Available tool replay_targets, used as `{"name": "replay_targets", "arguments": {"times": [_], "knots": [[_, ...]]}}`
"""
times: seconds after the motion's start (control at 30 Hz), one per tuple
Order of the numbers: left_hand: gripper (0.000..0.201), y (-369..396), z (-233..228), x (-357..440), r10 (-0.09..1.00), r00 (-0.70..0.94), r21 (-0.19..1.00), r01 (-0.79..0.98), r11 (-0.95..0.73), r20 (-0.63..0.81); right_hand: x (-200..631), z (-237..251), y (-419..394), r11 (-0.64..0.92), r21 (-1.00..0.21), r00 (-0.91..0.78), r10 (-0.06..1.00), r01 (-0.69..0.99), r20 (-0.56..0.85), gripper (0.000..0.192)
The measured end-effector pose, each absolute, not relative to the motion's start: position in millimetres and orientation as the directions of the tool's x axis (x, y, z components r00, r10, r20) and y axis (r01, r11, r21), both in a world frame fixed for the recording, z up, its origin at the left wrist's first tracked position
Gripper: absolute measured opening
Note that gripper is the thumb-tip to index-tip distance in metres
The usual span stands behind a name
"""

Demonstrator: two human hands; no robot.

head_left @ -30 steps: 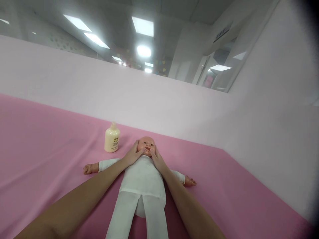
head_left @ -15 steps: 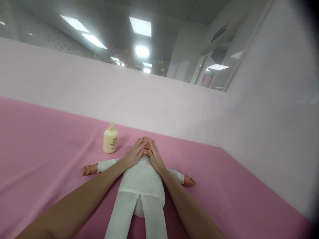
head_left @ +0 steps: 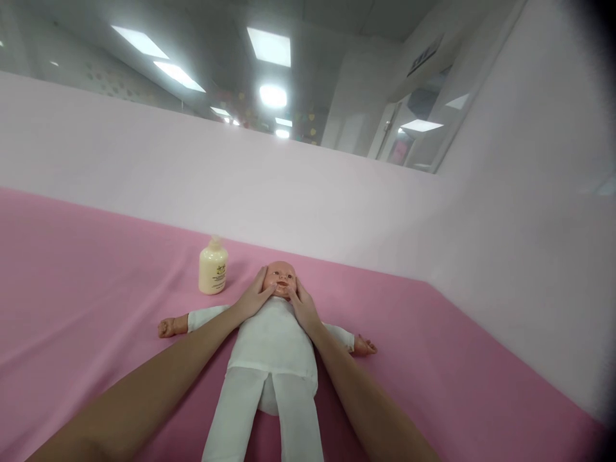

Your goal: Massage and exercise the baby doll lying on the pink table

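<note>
A baby doll (head_left: 273,337) in white cloth clothes lies on its back, its head away from me and its arms spread. My left hand (head_left: 253,300) cups the left side of its head, thumb along the cheek near the mouth. On the other side my right hand (head_left: 304,308) cups the head the same way, its thumb beside the chin. Both hands are curved round the head, with the fingers partly hidden behind its sides. The doll's eyes, nose and mouth show between them. My forearms pass over the doll's sleeves.
A pale yellow pump bottle (head_left: 212,269) stands left of the doll's head. Pink cloth (head_left: 96,269) with some folds covers the surface. A white wall (head_left: 289,192) rises behind it, with a mirror or glass panel (head_left: 308,83) above, and another wall stands at the right.
My hands have slid outward from over the doll's face to the sides of its head, uncovering the eyes and forehead. The bottle and the doll's body stay in place.
</note>
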State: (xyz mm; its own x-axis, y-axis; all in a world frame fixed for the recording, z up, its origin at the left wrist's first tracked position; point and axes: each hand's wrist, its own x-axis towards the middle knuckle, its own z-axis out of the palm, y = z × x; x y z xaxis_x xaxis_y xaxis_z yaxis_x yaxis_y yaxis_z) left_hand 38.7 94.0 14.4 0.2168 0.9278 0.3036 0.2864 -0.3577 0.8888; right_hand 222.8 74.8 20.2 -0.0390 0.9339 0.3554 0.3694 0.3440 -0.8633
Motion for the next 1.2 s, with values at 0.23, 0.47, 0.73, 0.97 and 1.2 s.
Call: {"name": "replay_targets", "arguments": {"times": [0.23,0.47,0.73,0.97,1.2], "knots": [[0.063,90.4,12.9,41.8,0.790,0.271,0.665,0.430,-0.610,0.550,218.5,22.0,65.9,0.411,-0.725,-0.020,0.876,0.552,0.482,0.064],[0.048,94.0,12.7,40.6,0.495,0.447,0.284,0.458,-0.842,0.745,219.9,21.9,68.6,0.655,-0.401,-0.276,0.684,0.640,0.675,0.048],[0.026,83.0,21.2,38.1,0.470,0.332,0.265,0.507,-0.820,0.818,214.1,31.2,56.3,0.660,-0.315,-0.174,0.565,0.682,0.807,0.032],[0.018,84.7,22.6,35.9,0.571,0.229,0.453,0.412,-0.791,0.788,214.4,32.7,57.4,0.616,-0.567,0.018,0.668,0.548,0.744,0.019],[0.010,89.6,20.4,35.6,0.769,0.097,0.701,0.352,-0.620,0.631,216.5,27.8,64.0,0.435,-0.794,0.133,0.837,0.426,0.530,0.024]]}}
